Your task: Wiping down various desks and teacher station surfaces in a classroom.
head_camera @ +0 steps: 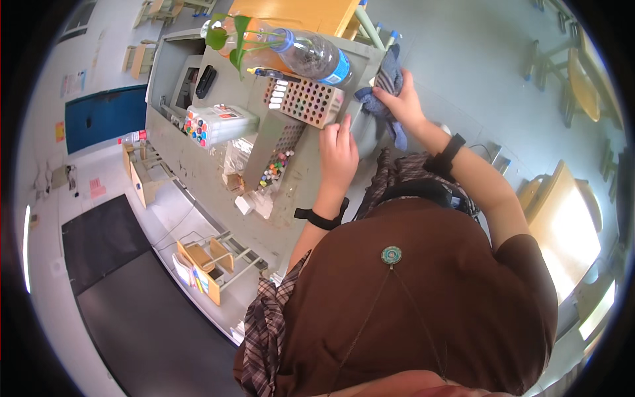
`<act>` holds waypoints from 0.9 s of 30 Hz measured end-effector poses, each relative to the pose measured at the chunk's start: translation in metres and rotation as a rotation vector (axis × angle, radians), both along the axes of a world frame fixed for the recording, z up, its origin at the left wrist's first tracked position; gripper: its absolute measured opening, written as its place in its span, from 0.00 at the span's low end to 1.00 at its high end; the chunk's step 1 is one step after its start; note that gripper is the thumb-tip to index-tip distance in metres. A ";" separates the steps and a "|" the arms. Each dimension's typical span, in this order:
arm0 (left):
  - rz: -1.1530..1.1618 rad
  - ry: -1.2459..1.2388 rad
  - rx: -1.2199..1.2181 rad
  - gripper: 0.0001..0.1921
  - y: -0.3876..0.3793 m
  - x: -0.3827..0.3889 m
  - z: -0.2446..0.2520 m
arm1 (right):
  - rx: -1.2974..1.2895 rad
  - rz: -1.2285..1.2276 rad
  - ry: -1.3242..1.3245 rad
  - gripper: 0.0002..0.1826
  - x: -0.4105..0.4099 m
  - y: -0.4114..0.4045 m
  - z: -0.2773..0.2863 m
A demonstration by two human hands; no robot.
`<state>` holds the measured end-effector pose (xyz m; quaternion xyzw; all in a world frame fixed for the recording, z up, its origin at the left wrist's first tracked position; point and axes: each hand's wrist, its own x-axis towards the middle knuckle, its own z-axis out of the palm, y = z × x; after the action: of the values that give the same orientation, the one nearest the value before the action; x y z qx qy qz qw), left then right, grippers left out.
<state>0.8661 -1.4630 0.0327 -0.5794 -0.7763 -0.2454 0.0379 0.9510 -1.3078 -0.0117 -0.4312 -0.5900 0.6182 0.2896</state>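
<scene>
A blue-grey striped cloth (pixel 388 82) is pinched in my right hand (pixel 404 101) at the edge of the grey desk (pixel 307 171); part of it hangs down over the edge. My left hand (pixel 339 149) has its fingertips at the near end of a marker holder with rows of round holes (pixel 310 101); whether it grips the holder I cannot tell. Beside that holder lies a second one (pixel 273 144), with colourful marker caps at one end. White labels and a pen (pixel 275 74) rest on or against the first holder.
Behind the holders lie a plastic bottle with a blue cap (pixel 312 57) and an orange-tinted bottle (pixel 253 37), with green leaves (pixel 217 37) beside them. A clear case of markers (pixel 218 124), a black case (pixel 206 82) and crumpled clear plastic (pixel 260 203) are also on the desk.
</scene>
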 end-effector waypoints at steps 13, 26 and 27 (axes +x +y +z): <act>-0.020 0.010 0.009 0.21 0.000 -0.003 -0.005 | 0.189 0.458 -0.030 0.33 0.019 -0.084 -0.017; -0.023 0.025 -0.019 0.16 0.000 -0.003 0.000 | 0.373 0.157 0.057 0.23 0.013 -0.061 0.004; -0.023 0.023 -0.033 0.16 -0.001 -0.002 0.001 | 0.373 0.170 0.019 0.22 0.012 -0.060 0.000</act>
<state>0.8642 -1.4636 0.0333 -0.5917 -0.7730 -0.2263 0.0342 0.9630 -1.3673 -0.0119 -0.3128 -0.7259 0.5243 0.3166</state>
